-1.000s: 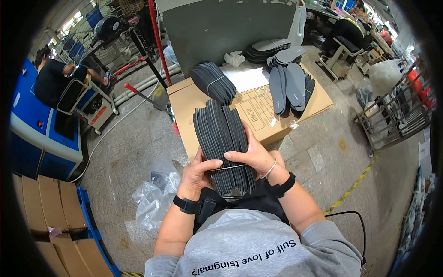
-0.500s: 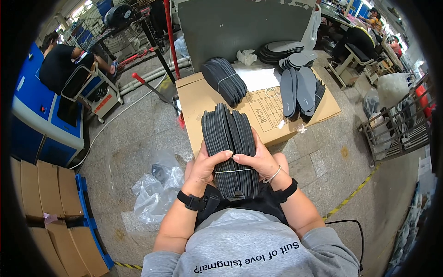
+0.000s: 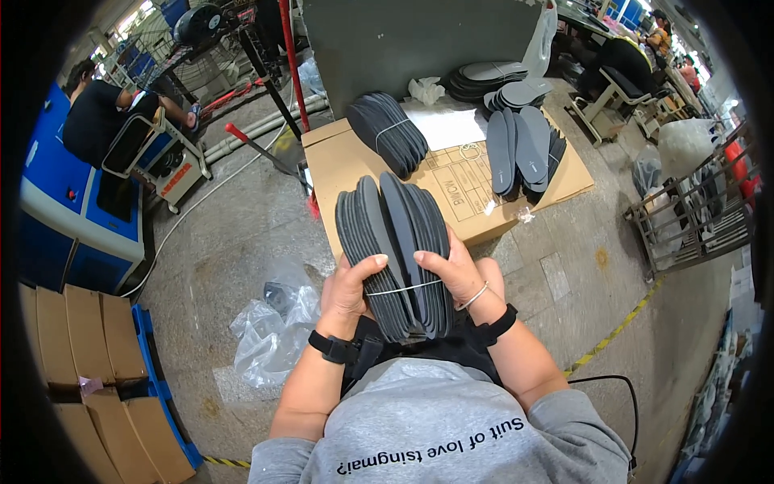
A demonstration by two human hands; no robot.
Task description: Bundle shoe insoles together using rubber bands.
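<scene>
A thick bundle of dark grey insoles (image 3: pixel 363 234) stands on edge between my hands, close to my lap. A pale rubber band (image 3: pixel 395 289) runs round its near part. My left hand (image 3: pixel 352 282) grips the bundle's left side, thumb across the top edges. On the opposite side my right hand (image 3: pixel 455 274) clasps it the same way. The bundle is parted down the middle, with a dark gap between two halves and flat insole faces showing at the far end. The fingers beneath are hidden.
Ahead is a cardboard box (image 3: pixel 326 153) bearing a banded insole bundle (image 3: pixel 389 133), loose insoles (image 3: pixel 516 149), white paper (image 3: pixel 459 127) and rubber bands (image 3: pixel 470 152). Plastic bags (image 3: pixel 274 331) lie on the floor at left. A metal rack (image 3: pixel 685 226) stands right; cartons (image 3: pixel 85 339) sit far left.
My hands have spread the bundle's two halves apart, widening the middle gap at the far end. My thumbs have moved away from each other. The band now sits slanted.
</scene>
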